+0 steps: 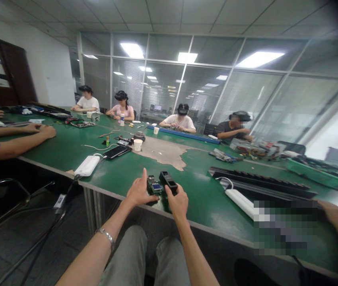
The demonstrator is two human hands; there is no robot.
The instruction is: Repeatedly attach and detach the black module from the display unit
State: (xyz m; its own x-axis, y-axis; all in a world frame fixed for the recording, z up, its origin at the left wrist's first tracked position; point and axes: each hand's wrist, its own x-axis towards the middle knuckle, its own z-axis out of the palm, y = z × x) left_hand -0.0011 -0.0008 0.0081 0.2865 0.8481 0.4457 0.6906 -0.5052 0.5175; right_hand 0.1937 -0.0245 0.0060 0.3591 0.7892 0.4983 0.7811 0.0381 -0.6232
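My left hand (137,192) rests at the table's front edge with fingers and thumb spread apart. Just beside it, between thumb and forefinger, is a small green circuit board (154,186) with a little screen; whether the thumb touches the board I cannot tell. My right hand (177,201) grips the near end of a black box-shaped device (168,181) with openings in its top. This device stands just right of the board, tilted away from me. The undersides of both things are hidden.
On the green table (199,194) lie a white power strip (87,165) and phones (117,151) at left, near a paper cup (137,145). Another white strip (242,203) and long black rails (261,182) are at right. Other people's arms (22,137) reach in from both sides.
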